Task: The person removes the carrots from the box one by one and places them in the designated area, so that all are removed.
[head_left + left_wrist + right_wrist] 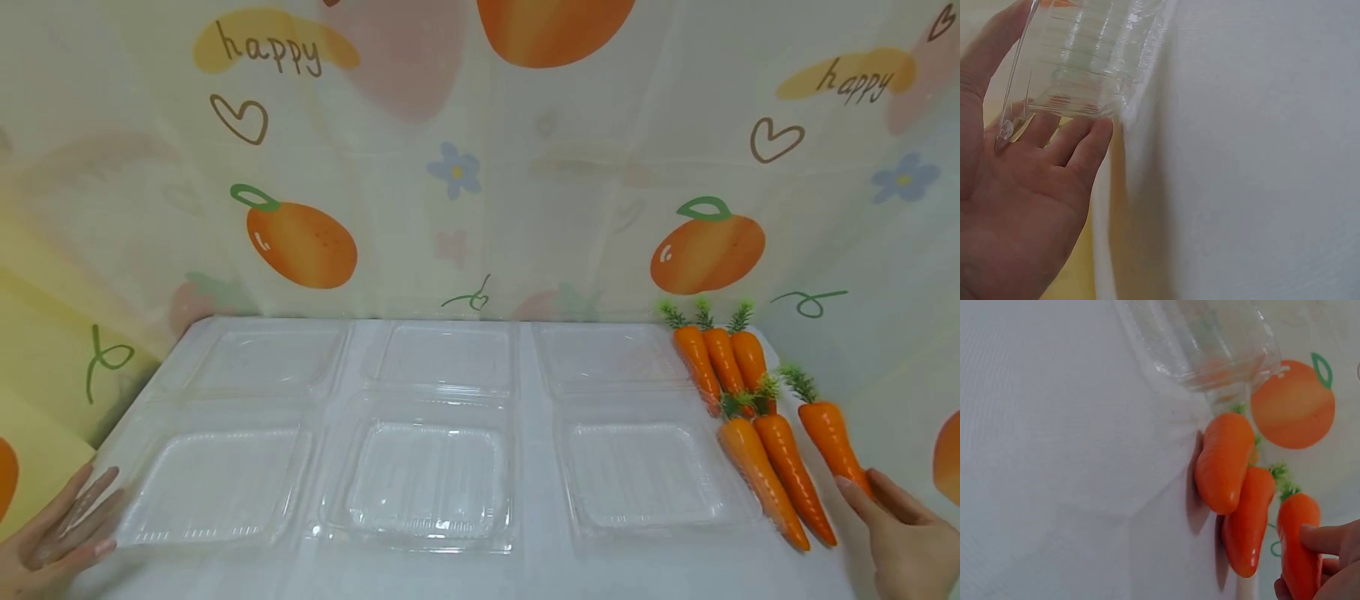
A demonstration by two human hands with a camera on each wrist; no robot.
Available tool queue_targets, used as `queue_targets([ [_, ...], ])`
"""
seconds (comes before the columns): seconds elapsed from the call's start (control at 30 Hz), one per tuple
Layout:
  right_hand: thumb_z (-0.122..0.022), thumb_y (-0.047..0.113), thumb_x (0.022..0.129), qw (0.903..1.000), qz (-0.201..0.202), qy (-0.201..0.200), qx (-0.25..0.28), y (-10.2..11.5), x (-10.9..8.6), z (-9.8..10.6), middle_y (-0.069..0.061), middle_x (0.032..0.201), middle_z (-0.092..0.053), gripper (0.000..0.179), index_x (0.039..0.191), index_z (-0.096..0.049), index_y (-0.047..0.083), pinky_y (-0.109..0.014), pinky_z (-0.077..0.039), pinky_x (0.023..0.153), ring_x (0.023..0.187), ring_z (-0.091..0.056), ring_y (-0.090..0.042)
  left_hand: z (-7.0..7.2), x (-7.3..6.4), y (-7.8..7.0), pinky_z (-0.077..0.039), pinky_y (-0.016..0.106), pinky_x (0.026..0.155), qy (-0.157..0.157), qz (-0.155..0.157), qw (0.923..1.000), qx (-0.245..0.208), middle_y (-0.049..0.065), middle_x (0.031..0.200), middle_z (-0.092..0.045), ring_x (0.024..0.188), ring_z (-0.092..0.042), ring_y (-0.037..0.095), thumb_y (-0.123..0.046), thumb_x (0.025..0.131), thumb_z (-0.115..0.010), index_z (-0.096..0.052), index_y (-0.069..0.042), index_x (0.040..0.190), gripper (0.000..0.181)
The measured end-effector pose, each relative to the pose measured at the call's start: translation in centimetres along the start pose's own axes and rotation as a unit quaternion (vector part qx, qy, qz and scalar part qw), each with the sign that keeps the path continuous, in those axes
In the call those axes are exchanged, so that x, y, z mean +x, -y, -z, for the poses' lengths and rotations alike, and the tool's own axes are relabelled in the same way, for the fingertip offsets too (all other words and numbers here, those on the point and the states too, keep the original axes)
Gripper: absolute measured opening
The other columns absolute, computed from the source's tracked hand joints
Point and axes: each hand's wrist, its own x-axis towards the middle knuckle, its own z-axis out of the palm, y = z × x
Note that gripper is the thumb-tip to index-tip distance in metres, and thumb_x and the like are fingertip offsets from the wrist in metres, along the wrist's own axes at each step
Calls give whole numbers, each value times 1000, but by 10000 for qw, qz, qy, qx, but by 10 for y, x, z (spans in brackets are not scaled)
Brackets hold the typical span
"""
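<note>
At the table's right edge my right hand pinches an orange carrot with a green tuft, thumb on one side and fingers on the other. The same carrot shows in the right wrist view, beside two more lying carrots. My left hand is at the left edge, fingers extended against the side of a clear plastic clamshell box. In the left wrist view the fingers lie behind and under the rim of that box; they do not curl round it.
Two more open clear clamshell boxes, one in the middle and one at right, stand in a row with lids folded back. Several carrots lie right of them, some overlapping the right box. A fruit-printed cloth hangs behind the white table.
</note>
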Motion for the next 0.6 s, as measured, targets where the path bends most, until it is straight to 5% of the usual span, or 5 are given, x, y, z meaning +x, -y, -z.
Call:
queue_targets([
  [0.07, -51, 38, 97, 9996, -27, 75, -271, -3, 2, 0, -12, 158, -26, 66, 154, -27, 16, -42, -28, 116, 139, -30, -34, 1, 3, 0, -43, 11, 97, 439, -432, 9954, -732, -27, 155, -25, 133, -35, -9, 29, 91, -25, 18, -23, 155, 93],
  [0.13, -50, 37, 98, 9986, 24, 160, -504, -5, 3, 2, -18, 157, -27, 66, 154, -26, 12, -47, -27, 115, 137, -29, -39, 1, 6, 1, -42, 21, 103, 1002, -777, 9763, -1752, -14, 159, -26, 139, -34, 3, 36, 86, -21, 22, -17, 153, 95],
  [0.2, -49, 37, 98, 9972, 122, 218, -701, -8, 4, 3, -22, 156, -27, 66, 153, -26, 9, -51, -26, 114, 137, -28, -43, 1, 7, 0, -42, 23, 104, 1167, -840, 9695, -1984, -10, 160, -24, 140, -33, 6, 37, 84, -20, 23, -16, 152, 97],
  [0.4, -51, 42, 97, 9914, 376, 485, -1160, -18, 19, 4, -27, 152, -29, 71, 152, -26, 3, -57, -26, 112, 138, -27, -47, -2, 0, -5, -45, 15, 96, 377, -826, 9942, -582, -13, 156, -34, 133, -42, 1, 41, 78, -33, 11, -8, 155, 101],
  [0.6, -51, 50, 96, 9843, 457, 963, -1407, -20, 38, 6, -27, 152, -29, 79, 153, -24, 4, -57, -29, 111, 134, -31, -47, 4, -5, 0, -42, 9, 96, 181, -1112, 9931, 332, -14, 157, -30, 132, -41, -3, 43, 75, -33, 8, -2, 155, 100],
])
